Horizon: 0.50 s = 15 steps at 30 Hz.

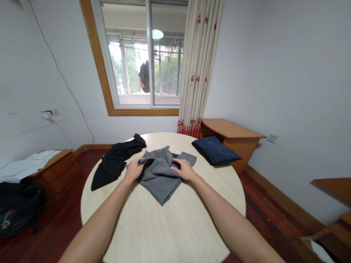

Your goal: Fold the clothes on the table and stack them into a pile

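The round tabletop [164,233] has bare wood on the near side, which should give room to spread cloth flat. The grey garment [161,170] lies bunched near its middle, one corner pointing towards the person. Working it well probably means finding matching edges, drawing them apart with even tension, and smoothing creases outward. The left hand [134,170] grasps a raised edge; the right hand [185,169] grips a fold opposite, thumb on top.

Counted by size: one tabletop; one grey garment; one rumpled black garment, apparently [109,166]; a stack of at least two pieces, navy cloth [216,149] over black cloth [202,152]; two hands.
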### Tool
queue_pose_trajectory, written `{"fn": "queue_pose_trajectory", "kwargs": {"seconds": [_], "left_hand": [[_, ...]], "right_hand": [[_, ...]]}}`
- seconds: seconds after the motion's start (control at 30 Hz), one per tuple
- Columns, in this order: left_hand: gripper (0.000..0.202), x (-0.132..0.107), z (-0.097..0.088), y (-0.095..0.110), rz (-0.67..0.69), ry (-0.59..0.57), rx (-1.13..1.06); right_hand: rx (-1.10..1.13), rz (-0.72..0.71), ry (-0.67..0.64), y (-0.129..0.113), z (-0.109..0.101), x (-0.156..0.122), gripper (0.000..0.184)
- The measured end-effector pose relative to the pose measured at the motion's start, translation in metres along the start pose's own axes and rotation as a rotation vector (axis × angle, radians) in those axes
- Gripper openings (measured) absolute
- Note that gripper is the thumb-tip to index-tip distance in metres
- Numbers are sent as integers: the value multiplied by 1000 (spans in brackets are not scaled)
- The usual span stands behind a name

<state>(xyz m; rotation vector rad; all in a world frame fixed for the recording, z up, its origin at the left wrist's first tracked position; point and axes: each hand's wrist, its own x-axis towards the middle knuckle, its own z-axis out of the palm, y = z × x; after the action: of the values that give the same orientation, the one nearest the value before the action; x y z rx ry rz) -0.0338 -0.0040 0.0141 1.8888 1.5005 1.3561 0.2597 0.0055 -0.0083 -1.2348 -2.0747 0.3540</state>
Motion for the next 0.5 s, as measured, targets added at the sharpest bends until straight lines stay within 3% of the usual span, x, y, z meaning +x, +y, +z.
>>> {"fn": "queue_pose_trajectory", "kwargs": {"seconds": [0.13, 0.2, 0.3, 0.4, 0.43, 0.5], "left_hand": [[48, 1, 6, 16, -70, -74, -298], [58, -1, 10, 23, -47, -73, -349], [76, -7, 14, 25, 85, -110, -202], [100, -13, 14, 20, 226, -260, -18], [97, -14, 14, 19, 254, -311, 27], [73, -15, 15, 20, 262, -369, 110]], "right_hand": [[281, 39, -53, -18, 7, -3, 73], [381, 27, -62, -28, 13, -4, 76], [476, -35, -47, -43, 21, -5, 67], [643, -90, -145, -55, 23, -7, 62], [705, -94, -206, -58, 22, -7, 61], [796, -69, -287, -58, 19, -6, 56]]}}
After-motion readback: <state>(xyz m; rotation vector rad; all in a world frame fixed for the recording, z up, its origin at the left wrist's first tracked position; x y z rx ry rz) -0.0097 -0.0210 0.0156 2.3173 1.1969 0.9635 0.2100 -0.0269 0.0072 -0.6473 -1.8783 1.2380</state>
